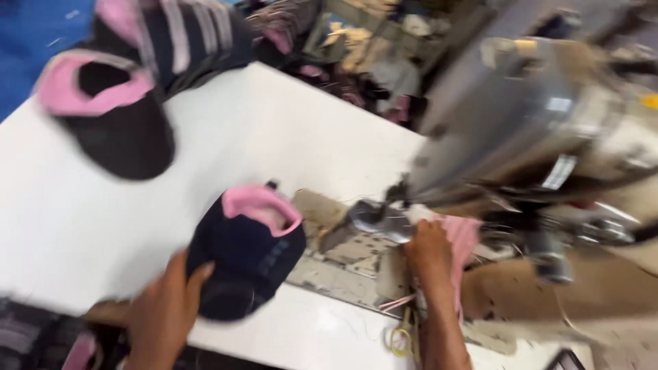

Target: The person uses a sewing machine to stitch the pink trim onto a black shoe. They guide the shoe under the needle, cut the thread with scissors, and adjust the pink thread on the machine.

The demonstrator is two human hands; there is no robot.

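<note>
My left hand (166, 308) grips a dark navy shoe upper with a pink lining (248, 248) at its lower edge, low over the white table (82, 226). My right hand (429, 252) rests on a pink piece of fabric (463, 236) beside the needle area of a grey sewing machine (521, 130). The frame is blurred, so finger detail on the right hand is unclear.
A pile of black and pink shoe uppers (130, 89) lies at the table's far left. More fabric and clutter (356, 48) sits beyond the table's far edge. Small yellow-handled snips (403, 336) lie near my right wrist. A worn metal plate (343, 253) lies under the machine head.
</note>
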